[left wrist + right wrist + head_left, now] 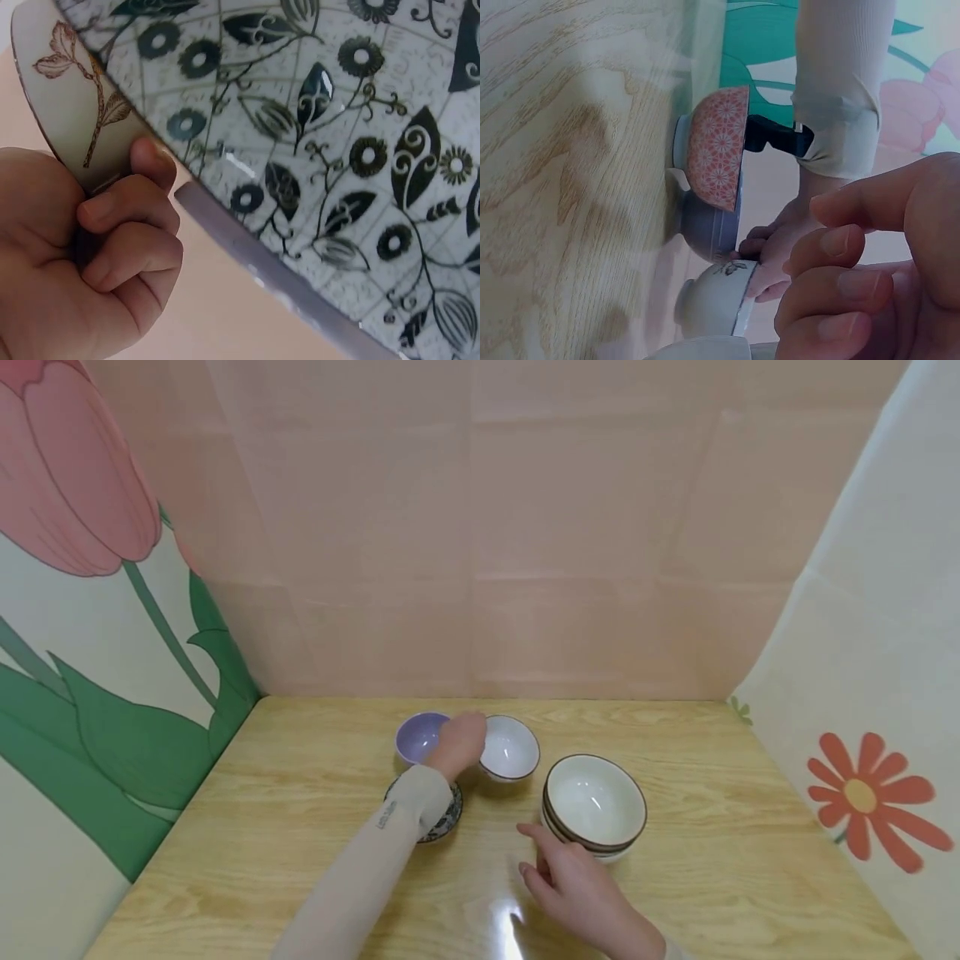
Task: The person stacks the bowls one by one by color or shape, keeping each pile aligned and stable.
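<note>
My left hand [461, 743] reaches to the far middle of the table and pinches the left rim of a white bowl [512, 747]. That bowl has brown leaf sprigs [64, 97] on its wall. Left of this hand is a purple bowl [418, 737], partly covered by it. Beneath the left wrist stands a bowl with a dark floral inside [448, 823]; its outside [718, 146] is red with white starry flowers. My right hand [573, 889] hovers by a stack of cream bowls [596, 802], its index finger extended and the others loosely bent, holding nothing.
All bowls stand on a light wood-grain table [247, 843]. A plain pinkish cloth [480, 543] hangs behind it. Cloths printed with a tulip [90, 477] and a red flower [862, 797] border the left and right sides.
</note>
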The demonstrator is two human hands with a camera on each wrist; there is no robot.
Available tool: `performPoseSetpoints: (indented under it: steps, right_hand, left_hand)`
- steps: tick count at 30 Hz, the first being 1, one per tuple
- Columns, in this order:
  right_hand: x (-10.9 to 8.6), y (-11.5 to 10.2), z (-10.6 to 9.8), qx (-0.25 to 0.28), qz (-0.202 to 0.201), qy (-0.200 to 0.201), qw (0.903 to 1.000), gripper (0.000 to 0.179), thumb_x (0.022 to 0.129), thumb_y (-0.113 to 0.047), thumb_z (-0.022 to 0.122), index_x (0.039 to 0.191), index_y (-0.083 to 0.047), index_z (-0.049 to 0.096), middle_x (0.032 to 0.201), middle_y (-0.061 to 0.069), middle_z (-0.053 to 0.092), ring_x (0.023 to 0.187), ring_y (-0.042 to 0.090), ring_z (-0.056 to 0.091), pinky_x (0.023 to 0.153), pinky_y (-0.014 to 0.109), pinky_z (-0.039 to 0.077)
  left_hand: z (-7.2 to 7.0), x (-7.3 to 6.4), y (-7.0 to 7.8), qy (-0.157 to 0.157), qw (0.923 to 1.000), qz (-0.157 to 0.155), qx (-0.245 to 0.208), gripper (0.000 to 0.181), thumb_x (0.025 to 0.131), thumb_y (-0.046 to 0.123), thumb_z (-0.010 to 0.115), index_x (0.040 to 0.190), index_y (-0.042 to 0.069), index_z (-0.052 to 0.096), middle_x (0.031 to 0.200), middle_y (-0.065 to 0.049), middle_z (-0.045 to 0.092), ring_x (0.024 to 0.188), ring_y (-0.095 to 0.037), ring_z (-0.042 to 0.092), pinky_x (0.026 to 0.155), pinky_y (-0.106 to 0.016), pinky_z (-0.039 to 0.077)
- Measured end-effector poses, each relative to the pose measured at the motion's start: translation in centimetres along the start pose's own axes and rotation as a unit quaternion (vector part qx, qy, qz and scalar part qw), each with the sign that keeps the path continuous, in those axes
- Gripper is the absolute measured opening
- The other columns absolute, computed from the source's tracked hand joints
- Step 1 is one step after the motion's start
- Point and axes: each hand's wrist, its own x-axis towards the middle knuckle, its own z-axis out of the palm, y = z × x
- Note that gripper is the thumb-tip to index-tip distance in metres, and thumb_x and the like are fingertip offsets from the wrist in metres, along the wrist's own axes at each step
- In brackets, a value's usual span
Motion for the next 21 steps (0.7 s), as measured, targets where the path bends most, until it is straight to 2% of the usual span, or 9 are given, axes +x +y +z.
performPoseSetpoints:
  steps: [5, 10, 14, 21]
  right_hand:
    - [0.0, 0.2, 0.1, 0.001, -0.023, 0.023, 0.9995, 0.042, 0.088, -0.011, 0.071, 0.128, -0.006, 0.061, 0.06, -0.02, 0.041, 0.049, -0.005, 0.037, 0.047, 0.017, 0.035]
    - [0.3, 0.3, 0.0, 0.01, -0.053, 0.069, 0.9961, 0.045, 0.086, -0.006, 0.071, 0.129, -0.005, 0.06, 0.062, -0.022, 0.042, 0.051, -0.007, 0.037, 0.05, 0.016, 0.038]
    - [0.5, 0.3, -0.2, 0.02, -0.054, 0.079, 0.9952, 0.046, 0.087, -0.005, 0.07, 0.132, -0.005, 0.058, 0.065, -0.022, 0.046, 0.052, -0.008, 0.04, 0.051, 0.017, 0.04]
    - [0.9, 0.3, -0.3, 0.022, -0.063, 0.091, 0.9936, 0.047, 0.087, -0.004, 0.07, 0.133, -0.004, 0.057, 0.071, -0.019, 0.054, 0.055, -0.01, 0.043, 0.05, 0.016, 0.041]
  left_hand:
    - [-1.4, -0.6, -0.7, 0.003, 0.9988, 0.006, -0.049, 0.028, 0.107, 0.015, 0.042, 0.119, 0.002, 0.064, 0.106, -0.013, 0.07, 0.1, -0.029, 0.068, 0.084, -0.04, 0.058]
    - [-2.2, -1.4, -1.7, 0.0, 0.9945, 0.001, -0.105, 0.042, 0.11, 0.024, 0.034, 0.138, 0.001, 0.055, 0.128, -0.016, 0.065, 0.117, -0.031, 0.063, 0.096, -0.043, 0.054]
    - [-3.2, -2.5, -2.1, -0.001, 0.9907, -0.004, -0.136, 0.046, 0.11, 0.026, 0.033, 0.146, 0.001, 0.048, 0.139, -0.017, 0.059, 0.125, -0.033, 0.058, 0.104, -0.045, 0.048]
    - [-4.0, -4.7, -2.8, 0.033, 0.989, 0.008, -0.144, 0.038, 0.109, 0.024, 0.04, 0.132, 0.0, 0.058, 0.123, -0.018, 0.067, 0.114, -0.034, 0.064, 0.097, -0.047, 0.052]
